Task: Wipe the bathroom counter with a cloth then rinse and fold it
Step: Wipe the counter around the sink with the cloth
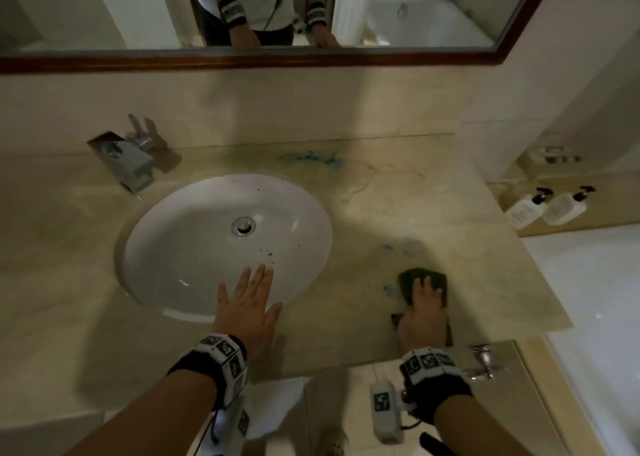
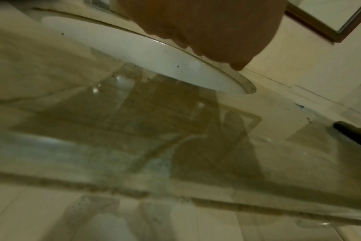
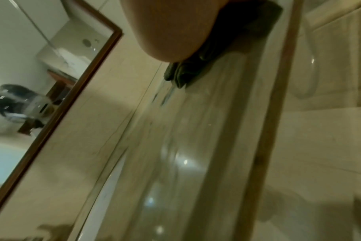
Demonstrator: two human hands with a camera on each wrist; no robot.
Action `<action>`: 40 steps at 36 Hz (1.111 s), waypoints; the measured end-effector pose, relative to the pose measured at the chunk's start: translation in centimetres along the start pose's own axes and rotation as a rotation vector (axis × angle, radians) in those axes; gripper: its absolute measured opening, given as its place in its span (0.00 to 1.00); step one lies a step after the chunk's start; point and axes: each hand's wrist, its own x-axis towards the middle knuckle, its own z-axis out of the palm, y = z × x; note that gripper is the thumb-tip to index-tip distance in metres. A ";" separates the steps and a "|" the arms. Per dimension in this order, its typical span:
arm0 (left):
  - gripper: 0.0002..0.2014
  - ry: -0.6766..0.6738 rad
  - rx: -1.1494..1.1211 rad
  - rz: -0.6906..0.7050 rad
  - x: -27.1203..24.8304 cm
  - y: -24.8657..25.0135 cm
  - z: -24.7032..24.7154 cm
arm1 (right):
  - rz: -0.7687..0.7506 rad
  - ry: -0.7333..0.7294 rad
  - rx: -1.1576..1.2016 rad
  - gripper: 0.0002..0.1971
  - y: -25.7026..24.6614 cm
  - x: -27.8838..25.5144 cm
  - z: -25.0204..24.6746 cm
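A dark cloth (image 1: pixel 424 284) lies flat on the beige marble counter (image 1: pixel 433 213), near its front right corner. My right hand (image 1: pixel 424 308) presses down on the cloth with straight fingers; the right wrist view shows the cloth (image 3: pixel 185 71) bunched under the palm (image 3: pixel 171 32). Blue smears (image 1: pixel 311 159) mark the counter at the back wall, and smaller ones (image 1: pixel 398 247) lie just beyond the cloth. My left hand (image 1: pixel 249 303) rests flat with spread fingers on the front rim of the white oval sink (image 1: pixel 194 247), holding nothing. In the left wrist view the left hand (image 2: pixel 206 29) hangs over the sink's edge (image 2: pixel 134 53).
A chrome faucet (image 1: pixel 128 157) stands at the sink's back left. Two white pump bottles (image 1: pixel 547 206) sit on a lower ledge to the right, by a white bathtub (image 1: pixel 595 299). A wood-framed mirror (image 1: pixel 259 57) runs along the wall. The counter's front edge (image 1: pixel 346 362) is just behind both wrists.
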 end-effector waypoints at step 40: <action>0.47 -0.007 0.019 0.150 1.6 -8.0 -2.9 | 0.204 0.128 0.119 0.32 -11.1 -4.6 3.8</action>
